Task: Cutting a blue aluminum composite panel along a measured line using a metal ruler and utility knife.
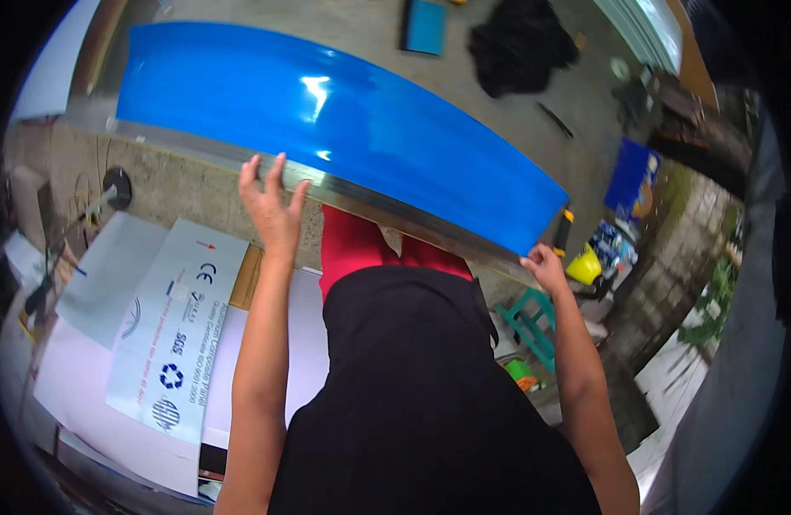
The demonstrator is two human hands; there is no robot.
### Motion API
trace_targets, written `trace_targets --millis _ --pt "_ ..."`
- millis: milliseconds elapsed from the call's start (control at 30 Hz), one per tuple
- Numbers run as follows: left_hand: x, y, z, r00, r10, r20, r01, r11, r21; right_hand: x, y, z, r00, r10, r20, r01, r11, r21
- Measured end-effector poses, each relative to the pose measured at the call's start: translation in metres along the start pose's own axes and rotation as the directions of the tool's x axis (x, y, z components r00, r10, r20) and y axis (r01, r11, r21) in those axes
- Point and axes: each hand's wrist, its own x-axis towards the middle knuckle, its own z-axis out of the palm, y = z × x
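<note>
A long glossy blue sheet (344, 103) lies across the worktable (198, 142), its near edge running along the table's front edge. My left hand (273, 202) is at that front edge, left of the middle. Its fingers are spread, with the fingertips by the sheet's near edge; I cannot tell whether they touch it. At the sheet's right end, my right hand (545, 268) has its thumb and fingers pinched together on the near corner. A yellow-and-black cutter knife (564, 232) lies just beyond that hand.
Farther back are a black cloth (522, 47), a blue flat box (424, 27) and a thin black stick (555, 120). Printed panels (176, 326) are stacked at the lower left. A green stool (533, 324) and a yellow container (584, 266) stand at the right.
</note>
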Motion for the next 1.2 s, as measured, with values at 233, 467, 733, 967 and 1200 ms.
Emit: trace_targets --millis 233,467,733,967,1200 --pt "-0.014 0.029 0.008 0.949 -0.306 -0.073 0.300 0.951 -0.076 -0.017 0.004 -0.003 0.992 0.007 -0.126 0.014 0.986 0.167" --pt "-0.054 0.065 0.025 0.678 -0.632 0.375 0.690 0.371 -0.621 -0.051 0.005 -0.010 0.998 -0.051 -0.041 0.062 0.930 0.363" --pt "-0.046 0.058 0.020 0.623 -0.634 0.459 0.731 0.262 -0.629 -0.080 0.002 -0.009 0.992 -0.125 -0.025 0.122 0.874 0.471" --pt "-0.025 0.058 0.009 0.599 -0.546 0.586 0.747 0.119 -0.654 -0.110 -0.013 -0.013 0.985 -0.104 -0.141 0.161 0.851 0.499" --pt "-0.018 0.039 0.003 0.570 -0.365 0.736 0.800 0.042 -0.599 -0.143 -0.033 0.000 0.967 0.022 -0.253 0.096 0.891 0.443"
